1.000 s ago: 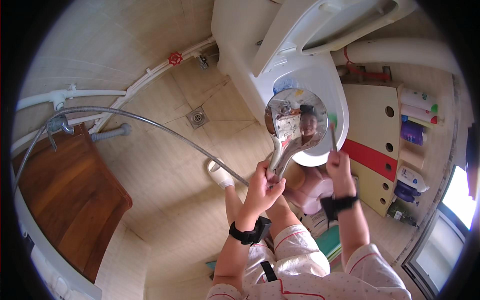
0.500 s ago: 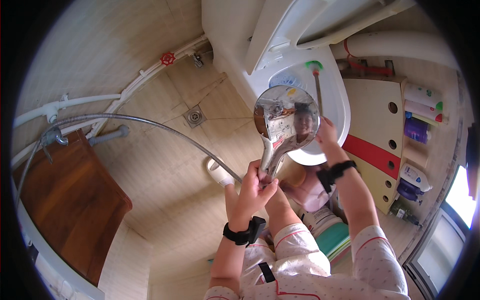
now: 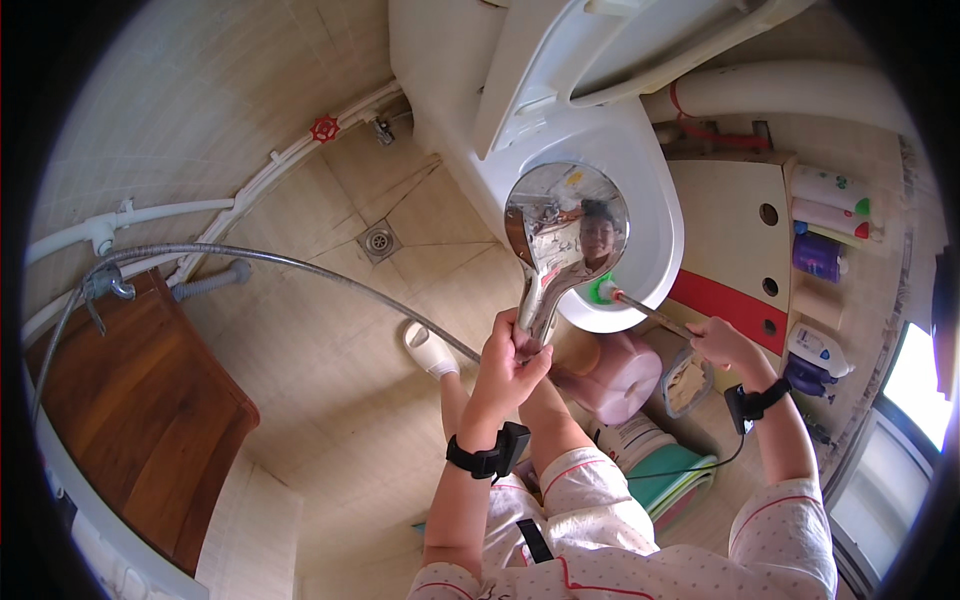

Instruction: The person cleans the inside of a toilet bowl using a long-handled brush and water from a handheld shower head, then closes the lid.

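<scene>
My left hand (image 3: 508,368) is closed round the handle of a chrome shower head (image 3: 568,225), whose shiny round back faces up in front of the toilet bowl. From its handle a metal hose (image 3: 330,274) arcs off to the left wall. With fingers wrapped round its stick, my right hand (image 3: 725,345) grips a toilet brush (image 3: 645,308). The brush's green bristle head rests inside the near rim of the white toilet bowl (image 3: 655,220). Part of the bowl is hidden behind the shower head. The toilet seat and lid (image 3: 545,70) stand raised.
A pink bin (image 3: 625,378) stands before the bowl, near stacked green basins (image 3: 665,485). Right of the toilet is a cream cabinet with a red band (image 3: 735,310), then several bottles (image 3: 820,345). On the left are a wooden cabinet (image 3: 150,400) and a floor drain (image 3: 380,240).
My right hand has swung right and nearer, drawing the brush head from the bowl's far side to its near rim. The left hand with the shower head has barely moved.
</scene>
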Available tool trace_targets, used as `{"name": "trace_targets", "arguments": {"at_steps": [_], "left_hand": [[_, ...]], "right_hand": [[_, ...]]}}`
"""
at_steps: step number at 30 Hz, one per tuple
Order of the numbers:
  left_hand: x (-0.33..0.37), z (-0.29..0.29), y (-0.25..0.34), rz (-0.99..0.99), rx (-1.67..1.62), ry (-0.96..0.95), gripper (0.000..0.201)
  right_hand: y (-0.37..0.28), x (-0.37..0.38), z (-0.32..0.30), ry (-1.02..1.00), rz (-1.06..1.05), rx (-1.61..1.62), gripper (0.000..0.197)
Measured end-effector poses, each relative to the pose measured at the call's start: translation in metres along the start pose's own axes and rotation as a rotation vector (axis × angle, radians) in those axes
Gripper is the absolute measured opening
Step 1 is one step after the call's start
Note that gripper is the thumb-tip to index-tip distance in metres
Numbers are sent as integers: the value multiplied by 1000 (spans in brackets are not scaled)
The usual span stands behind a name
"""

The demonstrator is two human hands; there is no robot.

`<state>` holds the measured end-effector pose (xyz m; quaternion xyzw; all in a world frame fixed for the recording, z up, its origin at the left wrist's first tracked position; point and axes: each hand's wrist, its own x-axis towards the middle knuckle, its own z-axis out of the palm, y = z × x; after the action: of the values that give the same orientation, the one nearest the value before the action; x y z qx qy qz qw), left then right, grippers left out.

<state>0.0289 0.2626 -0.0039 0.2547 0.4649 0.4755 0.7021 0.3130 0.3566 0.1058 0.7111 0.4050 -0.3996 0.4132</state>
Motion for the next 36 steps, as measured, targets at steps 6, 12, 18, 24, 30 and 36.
{"name": "trace_targets", "arguments": {"at_steps": [6, 12, 18, 24, 30, 36], "left_hand": [[3, 12, 12, 2, 2, -25, 34], [1, 14, 18, -41, -16, -32, 34], [3, 17, 20, -20, -13, -27, 34], [10, 25, 5, 30, 27, 49, 31], [13, 44, 1, 44, 1, 100, 33], [11, 58, 5, 79, 49, 161, 30]], "right_hand": [[23, 32, -25, 360, -162, -422, 23], [7, 26, -31, 126, -166, -378, 31], [-10, 26, -18, 110, -142, -357, 23], [5, 60, -34, 266, -111, -448, 21], [24, 40, -3, 197, -274, -534, 31], [28, 86, -31, 290, -355, -447, 22]]}}
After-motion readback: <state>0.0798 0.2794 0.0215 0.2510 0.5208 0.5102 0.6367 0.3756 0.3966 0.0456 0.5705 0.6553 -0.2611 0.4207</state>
